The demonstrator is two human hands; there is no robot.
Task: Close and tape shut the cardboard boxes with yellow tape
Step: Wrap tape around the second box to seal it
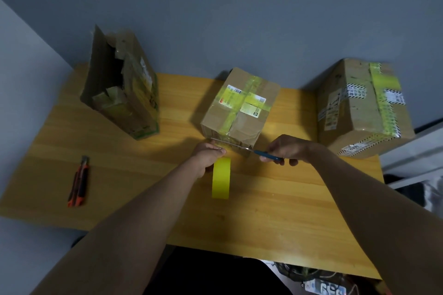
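Note:
A closed cardboard box [239, 105] with yellow tape crossed over its top sits at the middle of the wooden table [143, 187]. My left hand [209, 154] pinches the tape strip at the box's near lower edge, and the yellow tape roll [221, 178] hangs just below it. My right hand [287, 148] grips blue-handled scissors [242, 147], whose blades reach left across the strip in front of the box. An open, torn box [122, 88] stands at the back left. A taped box [364, 108] lies at the back right.
An orange and black utility knife [79, 182] lies on the table's left side. A grey wall runs behind the table. Cables and small items show on the floor at the bottom right, and a pale surface sits past the table's right edge.

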